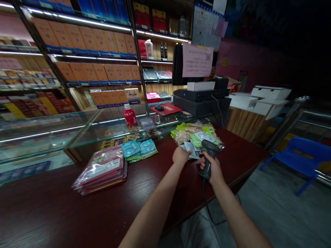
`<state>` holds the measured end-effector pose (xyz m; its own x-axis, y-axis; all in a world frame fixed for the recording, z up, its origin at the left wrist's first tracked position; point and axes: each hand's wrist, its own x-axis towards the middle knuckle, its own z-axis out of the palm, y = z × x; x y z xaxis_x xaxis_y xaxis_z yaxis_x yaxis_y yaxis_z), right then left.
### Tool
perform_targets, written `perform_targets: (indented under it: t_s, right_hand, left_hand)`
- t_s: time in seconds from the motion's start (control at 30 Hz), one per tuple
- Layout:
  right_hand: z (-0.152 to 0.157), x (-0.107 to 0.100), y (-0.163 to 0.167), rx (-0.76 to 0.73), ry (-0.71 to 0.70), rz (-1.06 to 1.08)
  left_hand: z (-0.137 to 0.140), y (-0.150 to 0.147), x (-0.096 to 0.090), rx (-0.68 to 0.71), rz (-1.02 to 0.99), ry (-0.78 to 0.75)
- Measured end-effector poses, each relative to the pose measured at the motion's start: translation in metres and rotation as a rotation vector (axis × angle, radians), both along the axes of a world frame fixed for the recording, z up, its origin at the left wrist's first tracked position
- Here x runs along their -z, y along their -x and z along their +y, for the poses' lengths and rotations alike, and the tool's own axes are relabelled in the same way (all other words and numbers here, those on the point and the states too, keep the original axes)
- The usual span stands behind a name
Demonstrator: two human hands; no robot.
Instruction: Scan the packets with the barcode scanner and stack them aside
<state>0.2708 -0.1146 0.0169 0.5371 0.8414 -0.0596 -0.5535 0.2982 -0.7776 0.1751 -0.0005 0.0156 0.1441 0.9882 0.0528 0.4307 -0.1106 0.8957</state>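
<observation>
My right hand point(214, 167) is wrapped round the handle of a dark barcode scanner point(210, 148), its head tilted over a heap of snack packets point(193, 132). A cable hangs from the scanner's base past the counter edge. Close by on the left, my left hand point(181, 155) is closed on the edge of a silvery-white packet point(190, 148) at the near side of the heap. The heap has green, yellow and clear plastic wrappers. Further left lie blue-green packets point(139, 148) and a stack of pink flat packages point(103, 168) in clear film.
A glass display case point(85, 127) runs behind the dark red counter point(144, 193), with a red bottle point(129, 115) on it. A monitor point(178, 65) stands over a black cash drawer point(196, 105). At right are white boxes point(270, 92) and a blue chair point(302, 151).
</observation>
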Motion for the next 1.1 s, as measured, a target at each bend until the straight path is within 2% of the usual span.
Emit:
perform_targets:
  t_s: [0.17, 0.23, 0.37, 0.53, 0.67, 0.87, 0.97, 1.1]
  right_hand:
    - [-0.001, -0.001, 0.0, -0.01, 0.0, 0.01]
    - [-0.002, -0.001, 0.001, -0.014, -0.002, -0.001]
    - [-0.003, -0.002, 0.003, -0.022, 0.004, -0.01]
    - [-0.004, -0.004, 0.004, -0.051, 0.026, -0.048]
    - [-0.006, -0.01, 0.005, -0.237, 0.051, -0.126]
    - [-0.014, -0.022, 0.001, -0.537, 0.134, -0.547]
    - [-0.019, -0.025, -0.002, -0.606, 0.172, -0.71]
    - [-0.025, -0.026, -0.005, -0.644, 0.213, -0.799]
  left_hand:
    - [0.008, 0.014, -0.008, 0.064, -0.374, 0.196]
    - [0.012, 0.029, -0.008, 0.014, -0.508, 0.174]
    - [0.018, 0.062, 0.004, -0.03, -0.627, 0.075]
    - [0.025, 0.075, 0.021, 0.011, -0.682, -0.009]
    - [0.033, 0.075, 0.026, -0.08, -0.664, -0.122]
    - [0.036, 0.076, 0.028, -0.172, -0.621, -0.159]
    - [0.035, 0.075, 0.029, -0.208, -0.64, -0.152]
    - [0.036, 0.074, 0.03, -0.233, -0.663, -0.156]
